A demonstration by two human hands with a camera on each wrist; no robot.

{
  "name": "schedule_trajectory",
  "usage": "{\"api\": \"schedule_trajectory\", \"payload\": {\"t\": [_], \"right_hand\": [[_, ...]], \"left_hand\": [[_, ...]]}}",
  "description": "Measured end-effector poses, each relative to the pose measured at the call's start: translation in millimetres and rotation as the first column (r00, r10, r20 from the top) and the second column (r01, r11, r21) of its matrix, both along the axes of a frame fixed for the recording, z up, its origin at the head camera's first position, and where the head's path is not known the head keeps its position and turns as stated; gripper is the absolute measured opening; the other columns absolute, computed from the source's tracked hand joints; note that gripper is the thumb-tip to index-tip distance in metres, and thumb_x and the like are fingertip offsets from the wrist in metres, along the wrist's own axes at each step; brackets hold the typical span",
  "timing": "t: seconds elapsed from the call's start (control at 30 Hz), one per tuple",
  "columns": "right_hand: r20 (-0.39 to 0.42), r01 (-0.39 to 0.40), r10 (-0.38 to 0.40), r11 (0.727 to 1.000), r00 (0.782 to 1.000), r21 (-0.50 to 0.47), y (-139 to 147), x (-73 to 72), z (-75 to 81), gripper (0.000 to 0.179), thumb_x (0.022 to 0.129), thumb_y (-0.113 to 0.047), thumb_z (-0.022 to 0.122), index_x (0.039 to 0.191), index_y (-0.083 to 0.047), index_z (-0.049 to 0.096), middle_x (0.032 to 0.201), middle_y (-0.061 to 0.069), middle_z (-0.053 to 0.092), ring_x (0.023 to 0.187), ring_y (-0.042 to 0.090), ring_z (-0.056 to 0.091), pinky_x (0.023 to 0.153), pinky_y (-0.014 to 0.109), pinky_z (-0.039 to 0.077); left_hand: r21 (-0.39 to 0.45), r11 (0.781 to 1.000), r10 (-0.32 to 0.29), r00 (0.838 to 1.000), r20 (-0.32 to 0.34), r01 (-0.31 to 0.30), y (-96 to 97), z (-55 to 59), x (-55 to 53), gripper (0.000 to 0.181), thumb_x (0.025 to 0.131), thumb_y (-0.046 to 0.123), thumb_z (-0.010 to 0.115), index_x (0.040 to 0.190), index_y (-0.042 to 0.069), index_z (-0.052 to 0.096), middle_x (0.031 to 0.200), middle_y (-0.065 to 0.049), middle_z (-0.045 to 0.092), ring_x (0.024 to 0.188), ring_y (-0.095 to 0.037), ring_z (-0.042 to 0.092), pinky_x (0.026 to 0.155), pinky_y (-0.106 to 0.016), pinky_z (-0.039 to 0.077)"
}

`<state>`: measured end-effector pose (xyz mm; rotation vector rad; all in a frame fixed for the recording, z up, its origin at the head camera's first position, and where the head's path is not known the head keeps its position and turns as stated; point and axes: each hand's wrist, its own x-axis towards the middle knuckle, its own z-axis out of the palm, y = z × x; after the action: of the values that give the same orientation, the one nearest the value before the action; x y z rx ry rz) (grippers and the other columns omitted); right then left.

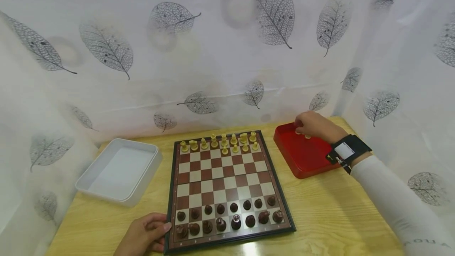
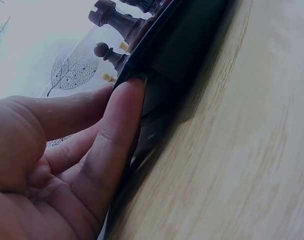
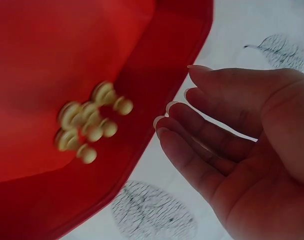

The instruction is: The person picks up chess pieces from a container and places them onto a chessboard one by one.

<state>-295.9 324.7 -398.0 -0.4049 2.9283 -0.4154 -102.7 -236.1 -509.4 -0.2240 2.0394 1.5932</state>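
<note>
My left hand (image 1: 143, 234) pinches the chessboard (image 1: 220, 185) at its near left corner. In the left wrist view, the thumb and a fingertip (image 2: 126, 95) meet at the board's dark edge. Dark brown chess pieces (image 1: 236, 221) fill the two near rows. At the far end stands a row of cream pieces (image 1: 214, 141), with cream pawns (image 1: 235, 148) before its right half. Over the far side of a red tray (image 1: 302, 169) is my right hand (image 1: 316, 123), fingers loosely bent and holding nothing. Several cream pawns (image 3: 89, 120) lie in the tray beside its fingertips.
A white tray (image 1: 142, 192) stands on the wooden table (image 1: 334, 212), left of the board. Behind the table hangs a white curtain (image 1: 213, 62) with a leaf print. The red tray's raised wall (image 3: 141, 115) stands close to the right fingertips.
</note>
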Motion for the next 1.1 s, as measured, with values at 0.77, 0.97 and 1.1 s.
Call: {"api": "schedule_trajectory", "payload": {"t": [0.77, 0.97, 1.1], "right_hand": [[0.036, 0.045, -0.049, 0.993, 0.998, 0.106, 30, -15.3, -15.8, 0.023, 0.086, 0.0, 0.076, 0.105, 0.011, 0.074, 0.091, 0.016, 0.072, 0.076, 0.024, 0.06, 0.067, 0.031, 0.057], [0.043, 0.036, -0.041, 0.993, 0.998, 0.115, 33, -17.2, -22.4, 0.014, 0.085, 0.001, 0.076, 0.098, 0.008, 0.076, 0.088, 0.015, 0.073, 0.073, 0.023, 0.06, 0.065, 0.031, 0.057], [0.062, 0.031, -0.038, 0.994, 0.997, 0.108, 33, -17.3, -24.6, 0.014, 0.087, 0.002, 0.075, 0.099, 0.009, 0.077, 0.088, 0.015, 0.074, 0.072, 0.023, 0.06, 0.065, 0.032, 0.058]], "left_hand": [[0.024, 1.0, -0.015, 1.0, 0.001, 0.014, -1.0, 4.1, 0.4, 0.06, 0.097, 0.027, 0.075, 0.136, -0.012, 0.053, 0.094, -0.002, 0.073, 0.079, -0.02, 0.072, 0.07, -0.037, 0.067], [0.027, 1.0, -0.01, 1.0, 0.013, 0.009, -1.0, 3.6, 0.7, 0.059, 0.096, 0.027, 0.075, 0.136, -0.012, 0.053, 0.093, -0.002, 0.073, 0.078, -0.019, 0.072, 0.07, -0.038, 0.067], [0.027, 1.0, -0.004, 1.0, 0.021, 0.003, -1.0, 3.4, 1.0, 0.059, 0.096, 0.026, 0.075, 0.136, -0.012, 0.053, 0.093, -0.002, 0.073, 0.077, -0.019, 0.072, 0.07, -0.037, 0.067]]}}
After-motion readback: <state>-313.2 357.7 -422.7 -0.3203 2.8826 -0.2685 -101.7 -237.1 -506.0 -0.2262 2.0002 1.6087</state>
